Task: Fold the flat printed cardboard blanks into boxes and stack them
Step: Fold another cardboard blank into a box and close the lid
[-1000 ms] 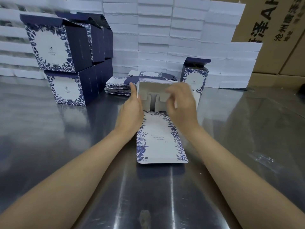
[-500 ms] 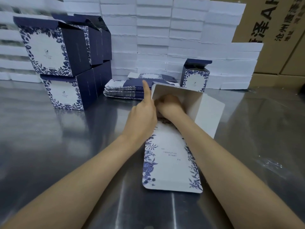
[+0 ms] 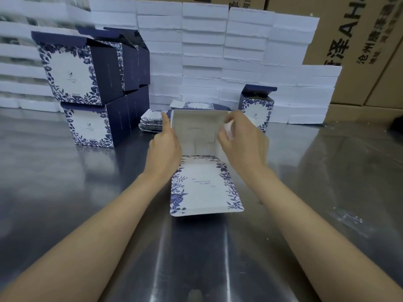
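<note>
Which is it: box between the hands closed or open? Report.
Open. The box lies on its side, white interior showing, its printed flap flat on the table.

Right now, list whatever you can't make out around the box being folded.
Head view only:
Half-folded box: its right wall is covered by the right hand.
Left hand: fingers hidden behind its own back, grip unclear.
Flat blanks: count hidden by box and left hand.
Print on the front flap: too small.
Carton lettering: cut by the frame's top edge.
</note>
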Motion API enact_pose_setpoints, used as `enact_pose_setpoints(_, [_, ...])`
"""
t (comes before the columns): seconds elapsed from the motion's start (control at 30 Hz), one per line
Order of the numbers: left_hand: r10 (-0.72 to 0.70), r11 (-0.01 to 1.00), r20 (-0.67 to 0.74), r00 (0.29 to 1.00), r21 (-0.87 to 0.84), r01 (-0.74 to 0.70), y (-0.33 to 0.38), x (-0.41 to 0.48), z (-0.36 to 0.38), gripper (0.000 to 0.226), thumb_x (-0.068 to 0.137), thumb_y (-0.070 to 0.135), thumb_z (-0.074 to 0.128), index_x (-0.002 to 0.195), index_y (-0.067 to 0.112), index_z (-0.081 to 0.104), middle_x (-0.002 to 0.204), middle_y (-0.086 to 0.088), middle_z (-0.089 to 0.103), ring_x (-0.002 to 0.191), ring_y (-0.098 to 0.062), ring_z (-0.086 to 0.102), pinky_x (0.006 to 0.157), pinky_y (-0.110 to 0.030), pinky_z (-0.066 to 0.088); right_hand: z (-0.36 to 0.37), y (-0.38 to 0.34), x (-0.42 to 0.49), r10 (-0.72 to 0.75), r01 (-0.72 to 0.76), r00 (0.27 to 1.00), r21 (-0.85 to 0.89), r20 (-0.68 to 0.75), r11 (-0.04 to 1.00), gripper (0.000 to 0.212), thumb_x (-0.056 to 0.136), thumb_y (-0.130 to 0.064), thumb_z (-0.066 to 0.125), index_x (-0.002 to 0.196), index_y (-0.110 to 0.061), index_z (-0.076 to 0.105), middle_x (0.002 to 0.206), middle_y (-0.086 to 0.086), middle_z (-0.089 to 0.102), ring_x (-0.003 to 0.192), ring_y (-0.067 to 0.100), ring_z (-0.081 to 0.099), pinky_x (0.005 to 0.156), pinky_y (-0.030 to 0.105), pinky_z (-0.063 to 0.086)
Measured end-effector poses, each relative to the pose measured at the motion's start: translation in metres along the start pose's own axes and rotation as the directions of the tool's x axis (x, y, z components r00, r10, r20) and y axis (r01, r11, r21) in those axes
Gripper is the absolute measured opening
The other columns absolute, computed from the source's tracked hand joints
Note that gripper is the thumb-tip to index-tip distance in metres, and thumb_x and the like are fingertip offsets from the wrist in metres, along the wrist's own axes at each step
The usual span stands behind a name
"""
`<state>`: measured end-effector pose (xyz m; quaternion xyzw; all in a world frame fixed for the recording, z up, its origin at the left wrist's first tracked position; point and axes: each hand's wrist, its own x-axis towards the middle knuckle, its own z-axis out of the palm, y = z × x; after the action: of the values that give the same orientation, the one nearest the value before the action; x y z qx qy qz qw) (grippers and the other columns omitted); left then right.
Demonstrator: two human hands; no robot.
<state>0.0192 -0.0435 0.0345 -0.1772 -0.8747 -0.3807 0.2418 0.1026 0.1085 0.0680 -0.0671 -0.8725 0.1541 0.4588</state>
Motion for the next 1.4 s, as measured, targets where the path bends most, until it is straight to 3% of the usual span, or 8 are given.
enact_pose_setpoints(0.17, [-0.010,0.999,-0.022,1.000,-0.034,0.009,-0.002,0.000,0.000,0.061,0.101,0.002,0.032,0.154,0.002,0.002,0.060,-0.004,0.040,0.060,-0.026,0.041,0.058,-0.033,0.026,0.010,0.024,-0.014,0.184,-0.105,0.934,-0.257,0.307,0.961,0.038,0.093,-0.050,0.046,0.085,-0.013,0.049,0.082,0.008,0.065,0.079,0.033,0.060,0.071,0.037,0.046])
enact_pose_setpoints(0.37, [-0.001,0.989,-0.016,1.000,-0.147,-0.001,-0.007,0.004,0.002,0.052,0.104,0.012,0.031,0.153,0.007,0.017,0.055,-0.002,0.039,0.052,-0.018,0.039,0.048,-0.031,0.024,0.020,0.020,-0.022,-0.007,0.095,0.941,-0.244,0.338,0.965,0.032,0.104,-0.025,0.031,0.077,-0.012,0.043,0.084,0.018,0.065,0.080,0.038,0.061,0.064,0.037,0.035])
enact_pose_setpoints(0.6, [-0.054,0.609,0.215,0.975,-0.767,0.203,-0.004,0.001,0.003,0.034,0.103,0.048,0.035,0.117,0.044,0.066,0.117,0.020,0.067,0.099,0.007,0.061,0.087,-0.014,0.045,0.006,0.025,-0.009,0.277,-0.312,0.946,0.234,0.169,0.921,0.051,0.091,-0.014,0.048,0.045,-0.016,0.028,0.045,0.005,0.029,0.050,0.022,0.032,0.054,0.033,0.023])
enact_pose_setpoints(0.77, [-0.177,0.453,0.174,0.969,-0.859,0.237,0.001,0.005,0.006,0.052,0.104,0.051,0.017,0.151,0.032,0.025,0.152,0.019,0.026,0.143,-0.006,0.025,0.115,-0.034,0.024,0.002,0.014,0.001,0.444,-0.502,0.853,0.663,0.275,0.555,0.066,0.097,-0.030,0.049,0.034,-0.019,0.035,0.035,0.001,0.032,0.034,0.019,0.033,0.045,0.024,0.028])
enact_pose_setpoints(0.97, [-0.236,0.621,0.124,0.964,-0.743,0.248,-0.009,0.002,0.013,0.044,0.106,0.042,0.026,0.145,0.026,0.038,0.153,0.008,0.034,0.139,-0.006,0.032,0.121,-0.039,0.021,0.010,0.042,-0.003,0.578,-0.356,0.803,0.657,-0.148,0.664,0.028,0.097,-0.015,0.050,0.069,-0.010,0.052,0.071,0.006,0.048,0.064,0.012,0.038,0.063,0.028,0.032])
enact_pose_setpoints(1.13, [-0.194,0.722,0.190,0.962,-0.636,0.271,-0.015,0.000,0.024,0.043,0.102,0.041,0.042,0.140,0.021,0.045,0.147,0.003,0.038,0.119,-0.002,0.040,0.105,-0.022,0.027,0.027,0.056,-0.012,0.405,-0.460,0.883,0.606,0.236,0.649,0.053,0.093,0.005,0.042,0.139,-0.021,0.046,0.141,-0.001,0.044,0.121,0.008,0.047,0.105,0.021,0.036])
enact_pose_setpoints(1.27, [-0.151,0.760,0.278,0.949,-0.581,0.291,-0.017,-0.005,0.027,0.055,0.101,0.048,0.038,0.148,0.019,0.035,0.150,0.005,0.040,0.135,-0.007,0.037,0.116,-0.030,0.024,0.038,0.060,-0.017,0.314,-0.609,0.791,0.623,0.526,0.492,0.082,0.087,0.013,0.038,0.154,-0.027,0.013,0.159,-0.010,0.023,0.143,0.008,0.026,0.116,0.031,0.025])
enact_pose_setpoints(1.4, [-0.138,0.765,0.299,0.944,-0.573,0.294,-0.016,-0.006,0.027,0.053,0.101,0.051,0.034,0.146,0.024,0.036,0.146,0.009,0.043,0.134,-0.009,0.039,0.112,-0.030,0.027,0.042,0.063,-0.012,0.259,-0.654,0.723,0.513,0.640,0.557,0.091,0.086,0.009,0.044,0.155,-0.029,-0.004,0.161,-0.012,0.007,0.132,-0.006,0.032,0.105,0.021,0.023])
